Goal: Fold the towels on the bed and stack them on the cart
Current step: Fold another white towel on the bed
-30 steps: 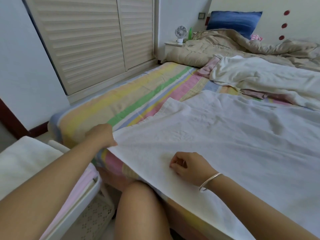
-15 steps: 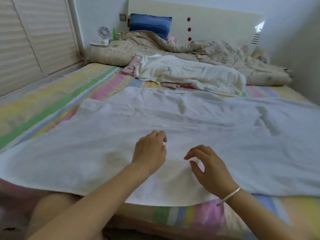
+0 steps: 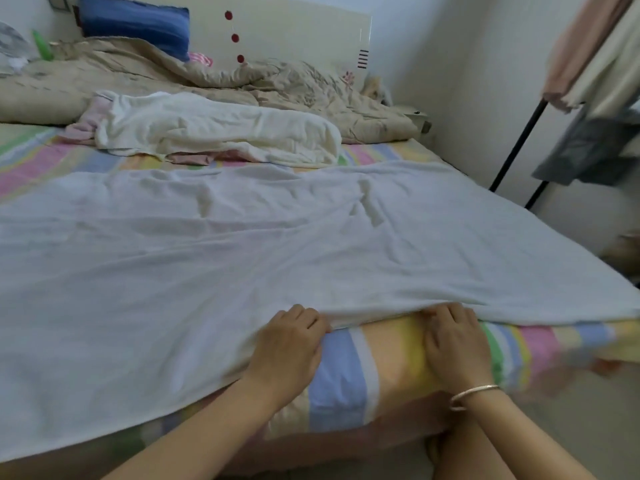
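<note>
Since folding starts at the hem, left hand (image 3: pixel 287 344) and right hand (image 3: pixel 455 344) pinch white towel's (image 3: pixel 242 258) near edge.

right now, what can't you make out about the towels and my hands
Head view only:
Cart: out of frame.
Towel: its left end is cut off by the frame edge.
Left hand and right hand: fingertips curl round the towel's near edge and are hidden beneath it.
Pile farther back: crumpled together, so the number of towels is unclear.
Bed corner at the right: motion-blurred.
</note>
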`<act>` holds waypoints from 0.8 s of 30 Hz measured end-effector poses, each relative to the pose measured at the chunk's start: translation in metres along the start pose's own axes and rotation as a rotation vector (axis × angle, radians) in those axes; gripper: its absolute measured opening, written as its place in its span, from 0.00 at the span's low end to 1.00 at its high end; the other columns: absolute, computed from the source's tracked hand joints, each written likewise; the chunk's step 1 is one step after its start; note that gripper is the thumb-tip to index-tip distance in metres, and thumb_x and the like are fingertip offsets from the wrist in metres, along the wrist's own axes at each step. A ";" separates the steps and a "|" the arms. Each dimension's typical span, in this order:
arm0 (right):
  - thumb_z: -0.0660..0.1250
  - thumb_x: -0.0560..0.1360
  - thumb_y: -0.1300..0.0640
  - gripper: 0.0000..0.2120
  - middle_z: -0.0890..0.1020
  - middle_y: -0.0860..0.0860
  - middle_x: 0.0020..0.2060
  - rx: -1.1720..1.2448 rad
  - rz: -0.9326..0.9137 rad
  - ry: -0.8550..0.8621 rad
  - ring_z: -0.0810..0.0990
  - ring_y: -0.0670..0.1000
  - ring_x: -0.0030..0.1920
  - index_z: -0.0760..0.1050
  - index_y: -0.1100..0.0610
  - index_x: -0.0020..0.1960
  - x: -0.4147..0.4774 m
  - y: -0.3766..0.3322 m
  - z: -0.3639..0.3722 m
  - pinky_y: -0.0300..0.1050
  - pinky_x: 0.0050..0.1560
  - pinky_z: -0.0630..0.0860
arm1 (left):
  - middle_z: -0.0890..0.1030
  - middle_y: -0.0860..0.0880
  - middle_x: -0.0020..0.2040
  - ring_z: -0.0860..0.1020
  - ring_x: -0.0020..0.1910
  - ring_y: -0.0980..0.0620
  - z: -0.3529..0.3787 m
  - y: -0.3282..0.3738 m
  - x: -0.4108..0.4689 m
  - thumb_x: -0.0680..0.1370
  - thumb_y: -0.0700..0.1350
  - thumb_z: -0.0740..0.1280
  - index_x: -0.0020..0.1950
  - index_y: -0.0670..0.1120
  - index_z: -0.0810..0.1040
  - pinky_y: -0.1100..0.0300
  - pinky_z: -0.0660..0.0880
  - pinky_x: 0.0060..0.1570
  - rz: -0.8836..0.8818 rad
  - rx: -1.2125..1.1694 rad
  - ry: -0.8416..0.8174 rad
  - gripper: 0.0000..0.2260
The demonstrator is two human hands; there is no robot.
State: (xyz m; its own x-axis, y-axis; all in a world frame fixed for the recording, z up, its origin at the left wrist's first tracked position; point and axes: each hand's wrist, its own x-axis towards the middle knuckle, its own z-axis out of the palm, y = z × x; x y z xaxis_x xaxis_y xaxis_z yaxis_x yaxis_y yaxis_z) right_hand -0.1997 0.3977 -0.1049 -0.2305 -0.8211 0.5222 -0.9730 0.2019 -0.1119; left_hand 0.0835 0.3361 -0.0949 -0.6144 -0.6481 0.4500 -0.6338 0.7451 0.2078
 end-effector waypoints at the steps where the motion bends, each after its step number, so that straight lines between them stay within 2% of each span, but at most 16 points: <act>1: 0.57 0.66 0.57 0.14 0.76 0.56 0.45 -0.014 0.000 0.023 0.72 0.60 0.46 0.76 0.58 0.47 0.005 0.004 0.001 0.53 0.45 0.69 | 0.79 0.53 0.42 0.77 0.40 0.49 0.002 -0.003 0.001 0.64 0.41 0.75 0.44 0.50 0.80 0.56 0.74 0.35 -0.033 0.033 -0.006 0.11; 5: 0.65 0.64 0.65 0.16 0.78 0.59 0.52 -0.041 -0.011 0.096 0.74 0.62 0.52 0.78 0.60 0.51 0.017 0.037 0.004 0.52 0.50 0.71 | 0.79 0.53 0.41 0.78 0.40 0.48 0.011 -0.002 0.010 0.64 0.44 0.79 0.43 0.51 0.81 0.55 0.74 0.34 -0.114 0.131 -0.025 0.11; 7: 0.66 0.66 0.63 0.12 0.80 0.55 0.47 -0.075 -0.005 0.054 0.77 0.61 0.47 0.78 0.58 0.49 0.022 0.056 0.003 0.53 0.43 0.74 | 0.78 0.51 0.38 0.77 0.37 0.46 0.014 0.002 0.015 0.64 0.44 0.80 0.40 0.49 0.79 0.55 0.73 0.31 -0.115 0.173 -0.008 0.11; 8: 0.63 0.68 0.58 0.10 0.80 0.53 0.43 -0.095 -0.026 0.025 0.78 0.61 0.44 0.79 0.56 0.47 0.024 0.064 0.001 0.52 0.40 0.74 | 0.77 0.51 0.36 0.77 0.35 0.46 0.015 0.005 0.018 0.63 0.43 0.80 0.38 0.48 0.79 0.56 0.72 0.29 -0.107 0.192 0.006 0.11; 10: 0.57 0.70 0.53 0.13 0.80 0.51 0.38 -0.109 -0.103 -0.012 0.78 0.59 0.39 0.79 0.55 0.43 0.028 0.077 -0.003 0.50 0.37 0.73 | 0.76 0.50 0.35 0.77 0.32 0.46 0.014 0.006 0.020 0.68 0.42 0.76 0.36 0.48 0.78 0.57 0.70 0.25 -0.098 0.233 0.048 0.08; 11: 0.58 0.71 0.52 0.13 0.80 0.50 0.37 -0.095 -0.131 -0.026 0.79 0.58 0.37 0.79 0.55 0.42 0.029 0.084 -0.007 0.49 0.36 0.73 | 0.76 0.50 0.35 0.77 0.32 0.47 0.012 0.008 0.020 0.71 0.43 0.72 0.36 0.47 0.78 0.57 0.69 0.24 -0.102 0.244 0.076 0.05; 13: 0.63 0.72 0.51 0.10 0.80 0.50 0.35 -0.072 -0.181 -0.023 0.79 0.56 0.34 0.79 0.55 0.40 0.028 0.092 -0.016 0.48 0.34 0.72 | 0.76 0.50 0.38 0.76 0.33 0.48 0.010 0.010 0.015 0.74 0.47 0.64 0.37 0.47 0.77 0.57 0.68 0.26 -0.097 0.238 0.115 0.08; 15: 0.72 0.72 0.54 0.06 0.78 0.49 0.34 -0.031 -0.221 -0.012 0.76 0.54 0.32 0.77 0.55 0.39 0.023 0.101 -0.024 0.45 0.33 0.69 | 0.75 0.51 0.37 0.74 0.33 0.48 0.009 0.015 0.006 0.74 0.47 0.62 0.36 0.47 0.77 0.57 0.69 0.32 -0.050 0.220 0.117 0.09; 17: 0.75 0.69 0.56 0.09 0.76 0.47 0.33 0.047 -0.243 -0.044 0.73 0.51 0.30 0.74 0.54 0.38 0.014 0.112 -0.030 0.43 0.30 0.68 | 0.75 0.53 0.34 0.73 0.32 0.50 0.007 0.023 -0.005 0.74 0.48 0.62 0.36 0.48 0.77 0.59 0.69 0.34 -0.048 0.165 0.091 0.09; 19: 0.76 0.68 0.57 0.12 0.73 0.45 0.33 0.104 -0.284 -0.110 0.72 0.49 0.32 0.72 0.52 0.39 0.002 0.124 -0.035 0.43 0.28 0.70 | 0.74 0.56 0.33 0.72 0.31 0.54 0.003 0.030 -0.014 0.73 0.48 0.63 0.38 0.51 0.76 0.63 0.67 0.32 -0.070 0.096 0.026 0.05; 20: 0.76 0.68 0.58 0.13 0.72 0.44 0.34 0.114 -0.319 -0.137 0.72 0.48 0.33 0.71 0.52 0.39 -0.005 0.129 -0.037 0.43 0.28 0.71 | 0.72 0.57 0.33 0.70 0.30 0.56 0.001 0.033 -0.017 0.72 0.47 0.64 0.39 0.53 0.74 0.64 0.66 0.30 -0.068 0.068 -0.019 0.03; 24: 0.77 0.67 0.60 0.14 0.72 0.44 0.35 0.127 -0.383 -0.206 0.72 0.48 0.35 0.71 0.51 0.40 -0.017 0.137 -0.044 0.42 0.28 0.71 | 0.69 0.59 0.31 0.68 0.30 0.58 -0.007 0.043 -0.026 0.69 0.50 0.59 0.40 0.58 0.65 0.66 0.66 0.28 -0.043 0.005 -0.204 0.04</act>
State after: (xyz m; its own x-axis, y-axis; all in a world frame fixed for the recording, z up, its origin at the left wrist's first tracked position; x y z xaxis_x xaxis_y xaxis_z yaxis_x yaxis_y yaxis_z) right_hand -0.3284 0.4630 -0.0915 0.1609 -0.9155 0.3689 -0.9796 -0.1936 -0.0533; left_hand 0.0757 0.3862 -0.0920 -0.6692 -0.6979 0.2553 -0.6632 0.7159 0.2186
